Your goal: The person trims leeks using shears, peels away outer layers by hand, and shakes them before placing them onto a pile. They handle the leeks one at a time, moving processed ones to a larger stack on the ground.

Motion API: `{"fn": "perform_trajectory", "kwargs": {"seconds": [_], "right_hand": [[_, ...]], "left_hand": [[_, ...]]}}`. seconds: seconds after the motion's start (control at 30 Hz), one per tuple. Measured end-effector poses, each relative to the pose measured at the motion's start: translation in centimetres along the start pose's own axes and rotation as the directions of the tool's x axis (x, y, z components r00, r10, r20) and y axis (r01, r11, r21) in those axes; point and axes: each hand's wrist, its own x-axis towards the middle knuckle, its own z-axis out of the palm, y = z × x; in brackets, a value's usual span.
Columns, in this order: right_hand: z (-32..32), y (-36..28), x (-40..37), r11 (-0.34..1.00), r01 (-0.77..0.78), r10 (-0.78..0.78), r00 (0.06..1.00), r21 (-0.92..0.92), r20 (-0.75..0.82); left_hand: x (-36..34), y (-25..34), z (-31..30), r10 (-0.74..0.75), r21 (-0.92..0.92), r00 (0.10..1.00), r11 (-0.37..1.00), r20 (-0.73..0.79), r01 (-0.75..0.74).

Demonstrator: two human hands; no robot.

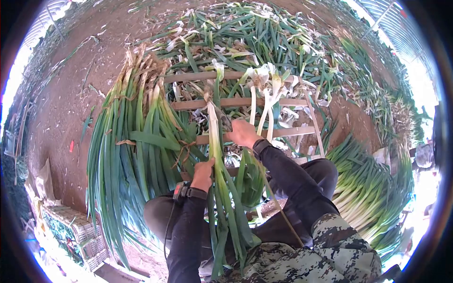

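Green onion (213, 129): one long stalk, lying lengthwise over the wooden rack (288, 101), root end away from the person.
Left hand (203, 170): clasped round its green part, near the lap.
Right hand (242, 133): fisted, touching the white shank higher up; what it pinches cannot be made out.
Tied bundle (141, 141): just left.
Trimmed pile (363, 188): right.

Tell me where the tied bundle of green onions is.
Head view: the tied bundle lies on the person's left, next to the wooden rack, right beside the left hand that grips a single stalk.
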Motion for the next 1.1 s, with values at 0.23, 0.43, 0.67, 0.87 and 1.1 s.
{"fn": "perform_trajectory", "kwargs": {"seconds": [0.23,0.43,0.67,0.87,1.1], "right_hand": [[0.1,0.5,0.7,0.999,-0.027,0.025,0.999,0.046,0.041],[0.0,0.7,0.0,0.996,-0.051,0.046,0.997,0.075,0.058],[-1.5,1.8,-2.5,0.992,0.03,-0.047,0.988,0.121,0.145],[-3.9,1.0,-9.3,0.996,0.025,-0.05,0.955,0.087,0.294],[-4.0,0.2,-18.6,0.992,0.026,-0.064,0.945,0.124,0.32]], "left_hand": [[0.8,-0.1,0.2,-0.212,-0.079,0.975,0.975,-0.061,0.207],[2.0,-1.9,0.1,-0.234,-0.058,0.964,0.972,-0.128,0.228],[2.7,-2.6,0.4,-0.247,-0.113,0.964,0.965,-0.102,0.235],[2.2,-2.1,0.3,-0.22,-0.186,0.973,0.961,-0.066,0.205],[0.1,-0.1,0.5,-0.158,-0.192,0.987,0.969,0.001,0.155]]}}
